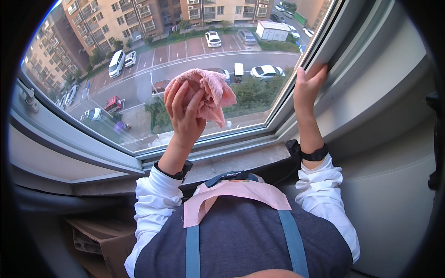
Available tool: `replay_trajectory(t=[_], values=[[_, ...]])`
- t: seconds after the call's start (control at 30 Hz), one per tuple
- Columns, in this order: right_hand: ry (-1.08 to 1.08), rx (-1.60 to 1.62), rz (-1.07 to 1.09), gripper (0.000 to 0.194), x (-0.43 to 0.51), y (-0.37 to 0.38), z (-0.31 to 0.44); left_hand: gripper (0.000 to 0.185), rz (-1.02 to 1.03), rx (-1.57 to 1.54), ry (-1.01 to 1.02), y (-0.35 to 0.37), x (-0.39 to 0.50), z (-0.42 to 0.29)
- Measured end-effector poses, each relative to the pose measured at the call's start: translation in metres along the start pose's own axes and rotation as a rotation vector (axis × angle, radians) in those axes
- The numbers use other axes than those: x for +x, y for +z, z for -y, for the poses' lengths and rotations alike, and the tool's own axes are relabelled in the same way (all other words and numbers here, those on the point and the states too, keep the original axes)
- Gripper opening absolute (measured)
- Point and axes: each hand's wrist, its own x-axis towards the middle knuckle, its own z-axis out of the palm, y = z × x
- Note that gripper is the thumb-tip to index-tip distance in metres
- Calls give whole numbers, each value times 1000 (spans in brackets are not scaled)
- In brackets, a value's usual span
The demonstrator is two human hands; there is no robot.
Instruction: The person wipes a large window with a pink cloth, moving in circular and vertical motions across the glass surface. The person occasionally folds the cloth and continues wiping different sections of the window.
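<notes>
My left hand point(184, 107) holds a bunched pink terry cloth point(212, 90) in front of the window glass point(139, 93). Its fingers are spread over the cloth, and I cannot tell whether the cloth touches the pane. On the right, my right hand point(309, 88) rests against the side of the window frame point(288, 99), its thumb apart from the other fingers. Motion blur and the hand itself partly hide those fingertips. A black band point(314, 153) with a small black device circles the right forearm, and another black band point(179, 172) is on the left.
Below the frame runs a stone windowsill point(240, 160). A window handle point(29, 99) is on the left sash. Cardboard boxes point(107, 243) stand at lower left, and a pale wall point(386, 194) curves along the right. Parked cars and buildings show outside, far below.
</notes>
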Motion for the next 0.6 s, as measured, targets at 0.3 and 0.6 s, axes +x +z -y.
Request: replay_trajectory(t=[0.3,0.6], values=[[-20,37,56,68,-7,-8,-3,47,-58,-9,-8,1,6,0],[-188,28,74,58,3,-13,-54,47,-28,-65,-56,-4,5,1]])
